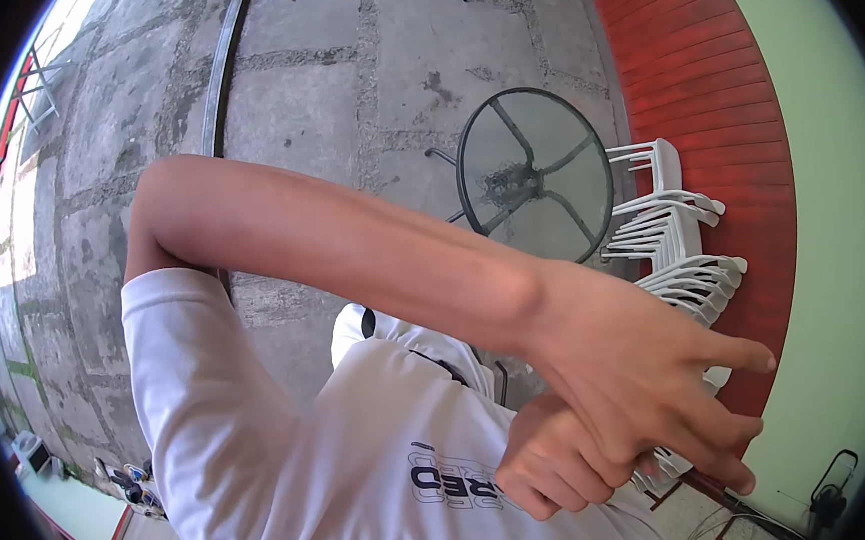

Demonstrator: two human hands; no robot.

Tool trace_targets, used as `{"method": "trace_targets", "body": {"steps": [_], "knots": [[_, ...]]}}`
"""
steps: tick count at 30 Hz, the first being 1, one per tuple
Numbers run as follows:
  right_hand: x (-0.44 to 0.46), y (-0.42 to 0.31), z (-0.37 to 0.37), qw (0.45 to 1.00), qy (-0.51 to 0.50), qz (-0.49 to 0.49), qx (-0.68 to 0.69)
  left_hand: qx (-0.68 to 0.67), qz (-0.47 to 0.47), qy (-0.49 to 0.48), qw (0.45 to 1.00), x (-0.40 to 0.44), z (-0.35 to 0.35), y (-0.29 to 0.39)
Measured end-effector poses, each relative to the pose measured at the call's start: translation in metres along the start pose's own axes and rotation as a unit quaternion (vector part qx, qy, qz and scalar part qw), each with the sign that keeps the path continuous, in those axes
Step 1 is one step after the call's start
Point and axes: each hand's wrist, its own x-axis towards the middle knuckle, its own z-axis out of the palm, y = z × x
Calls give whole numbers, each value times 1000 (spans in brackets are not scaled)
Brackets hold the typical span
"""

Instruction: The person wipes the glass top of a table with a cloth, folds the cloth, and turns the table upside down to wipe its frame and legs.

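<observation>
My left hand point(651, 380) is at the right, at the end of a bare arm that reaches across the view from the left. Its fingers are spread and point right, with nothing visible between them. Partly covered by it, my right hand point(556, 462) has its fingers curled closed against the underside of the left hand. Whatever the right hand grips, if anything, is hidden. Both hands are in front of the white shirt point(367, 475) with dark lettering on its chest.
A round glass table point(568, 125) stands on the paved floor point(291, 109). White stacked chairs point(673, 233) are beside it, along a red slatted panel point(700, 81) and a pale green wall point(840, 211). A metal rail point(225, 74) runs across the floor.
</observation>
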Motion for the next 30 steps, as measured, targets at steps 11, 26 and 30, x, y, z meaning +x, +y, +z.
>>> {"method": "trace_targets", "body": {"steps": [11, 26, 30], "knots": [[-10, -5, -33, 990, 130, 56, -16, -21, -37, -299, 953, -69, -58, 5], [-43, -20, -130, 861, 464, 200, -57, 21, -217, -472, 854, -189, -109, 15], [-34, -43, -141, 807, 521, 232, -151, 35, -247, -509, 824, -196, -111, -1]]}}
